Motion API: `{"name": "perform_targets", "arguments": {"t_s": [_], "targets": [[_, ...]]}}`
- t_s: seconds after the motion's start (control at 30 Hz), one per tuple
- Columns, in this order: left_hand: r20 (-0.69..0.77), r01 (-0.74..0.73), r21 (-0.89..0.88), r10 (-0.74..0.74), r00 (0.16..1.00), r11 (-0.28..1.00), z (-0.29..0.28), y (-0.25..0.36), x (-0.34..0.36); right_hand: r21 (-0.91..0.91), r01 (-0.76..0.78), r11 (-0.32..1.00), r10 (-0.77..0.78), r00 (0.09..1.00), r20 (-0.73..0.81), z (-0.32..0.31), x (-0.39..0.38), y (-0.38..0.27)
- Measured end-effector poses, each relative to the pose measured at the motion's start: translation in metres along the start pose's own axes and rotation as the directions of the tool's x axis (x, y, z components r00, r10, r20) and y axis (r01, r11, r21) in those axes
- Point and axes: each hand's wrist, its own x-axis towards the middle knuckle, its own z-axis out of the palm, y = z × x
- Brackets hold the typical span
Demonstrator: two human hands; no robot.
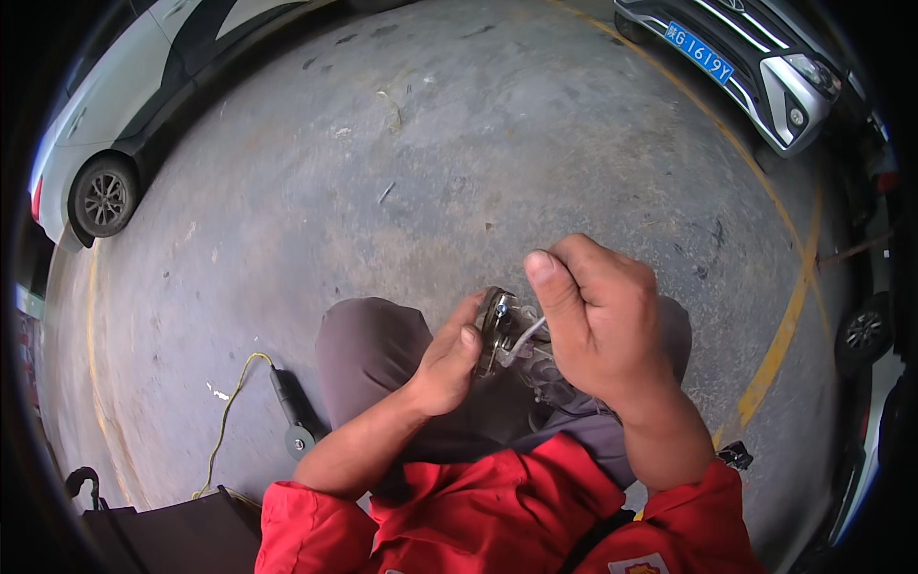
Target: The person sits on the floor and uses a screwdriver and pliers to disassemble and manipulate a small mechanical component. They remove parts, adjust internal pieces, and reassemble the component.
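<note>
In front of my knees, my left hand [448, 362] is closed round the edge of a part with a dark rim and shiny metal and clear-looking pieces [501, 323]; I cannot make out its exact kind. My right hand [602, 311] is raised beside it, fingers curled and thumb pressed down. A thin pale bent rod or tube [523, 341] runs from the part up into that fist. Whether it is a tool or belongs to the part does not show. More metal and clear pieces [550, 378] lie below, half hidden by my right hand.
An angle grinder [295, 416] with a yellow cord [222, 430] lies on the concrete floor to my left. A small rod [386, 192] lies ahead. Cars stand at far left [115, 143] and far right [765, 67]. A dark box-like thing [172, 536] is at lower left.
</note>
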Motion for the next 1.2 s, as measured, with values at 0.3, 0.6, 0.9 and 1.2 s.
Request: {"name": "perform_targets", "arguments": {"t_s": [0.3,0.6,0.9,1.2], "targets": [[-0.074,-0.017,0.037,0.020,0.997,0.999,0.014,-0.007,0.003,-0.037,-0.181,0.983,0.174,0.973,-0.149,0.024,-0.022,0.022],[-0.021,-0.057,0.161,0.061,0.998,0.985,0.007,-0.010,0.000,0.103,-0.320,0.942,0.327,0.943,-0.065,0.036,-0.031,0.043],[-0.052,-0.081,0.125,0.089,0.995,0.989,0.006,-0.013,0.010,0.211,-0.272,0.939,0.311,0.932,-0.184,0.032,-0.024,0.045],[-0.075,-0.078,0.252,0.099,0.992,0.965,0.007,-0.013,0.009,0.119,-0.237,0.964,0.251,0.961,-0.117,0.037,-0.027,0.042]]}}
